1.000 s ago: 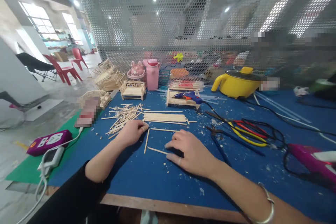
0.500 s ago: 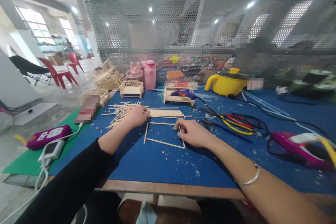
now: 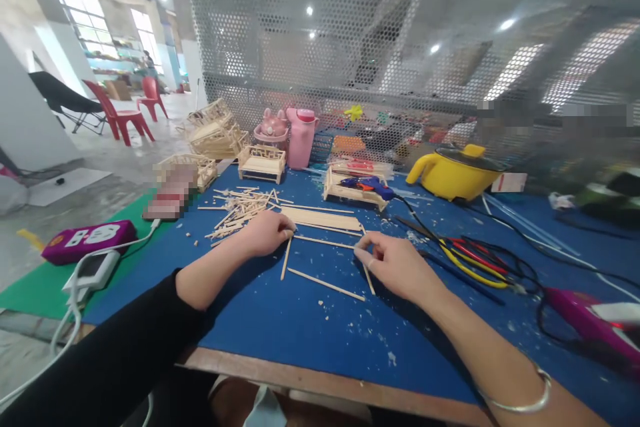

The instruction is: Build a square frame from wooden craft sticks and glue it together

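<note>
Thin wooden sticks lie on the blue mat as a loose four-sided outline, its front stick (image 3: 326, 284) apart from the side ones. My left hand (image 3: 270, 232) is pinched at the outline's back left corner, at the end of the back stick (image 3: 324, 241); its fingertips hide what they grip. At the back right corner, my right hand (image 3: 393, 260) has its fingers bent together over the right side stick (image 3: 369, 280). Flat wooden strips (image 3: 320, 218) lie just behind the outline. A heap of loose sticks (image 3: 245, 210) is beyond my left hand.
Small wooden bench frames (image 3: 261, 165) stand at the back. A blue glue gun (image 3: 367, 185) rests on another. Right of it are a yellow pot (image 3: 457, 177) and coiled cables (image 3: 475, 260). A phone (image 3: 171, 197) and purple case (image 3: 89, 240) are left.
The camera view has shifted and tilted. My left hand has come from the flat strips to the outline's back left corner. My right hand stays by the right side stick.
</note>
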A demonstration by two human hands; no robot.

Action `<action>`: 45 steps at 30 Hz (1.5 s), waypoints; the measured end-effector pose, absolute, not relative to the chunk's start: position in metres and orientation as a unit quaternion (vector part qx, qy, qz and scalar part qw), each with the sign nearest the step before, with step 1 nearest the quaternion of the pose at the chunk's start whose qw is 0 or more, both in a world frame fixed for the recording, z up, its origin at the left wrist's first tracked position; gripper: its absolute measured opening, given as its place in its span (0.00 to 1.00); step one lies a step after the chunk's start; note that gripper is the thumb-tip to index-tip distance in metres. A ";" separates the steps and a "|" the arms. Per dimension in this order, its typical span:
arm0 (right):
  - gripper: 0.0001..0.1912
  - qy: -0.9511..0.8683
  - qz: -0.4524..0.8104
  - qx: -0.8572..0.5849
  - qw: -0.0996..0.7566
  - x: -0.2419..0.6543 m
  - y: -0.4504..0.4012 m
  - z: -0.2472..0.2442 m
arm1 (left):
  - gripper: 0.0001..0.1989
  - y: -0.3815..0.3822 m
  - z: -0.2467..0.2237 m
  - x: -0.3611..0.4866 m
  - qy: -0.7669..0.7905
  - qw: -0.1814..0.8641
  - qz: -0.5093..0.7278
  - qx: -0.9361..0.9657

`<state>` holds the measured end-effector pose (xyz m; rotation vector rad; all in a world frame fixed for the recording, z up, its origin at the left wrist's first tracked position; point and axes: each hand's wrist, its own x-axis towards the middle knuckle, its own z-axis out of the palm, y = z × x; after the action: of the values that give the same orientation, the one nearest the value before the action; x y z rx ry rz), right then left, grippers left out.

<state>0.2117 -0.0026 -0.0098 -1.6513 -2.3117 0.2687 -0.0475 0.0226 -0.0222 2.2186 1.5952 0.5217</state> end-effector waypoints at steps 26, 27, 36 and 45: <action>0.08 -0.940 0.089 -0.309 0.112 0.183 -0.033 -0.018 | 0.14 0.004 -0.013 -0.041 0.633 0.262 0.107 0.721; 0.08 -0.941 0.088 -0.308 0.112 0.183 -0.033 -0.019 | 0.14 0.004 -0.014 -0.040 0.633 0.266 0.110 0.719; 0.09 -0.944 0.068 -0.301 0.118 0.182 -0.034 -0.019 | 0.11 0.005 -0.016 -0.038 0.624 0.280 0.131 0.717; 0.09 -0.945 0.066 -0.296 0.123 0.180 -0.035 -0.022 | 0.08 0.001 -0.011 -0.031 0.649 0.315 0.147 0.677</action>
<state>0.1798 -0.0346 -0.0217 -0.8647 -2.7557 0.1914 -0.0308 0.0011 -0.0114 1.7836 1.7094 0.3883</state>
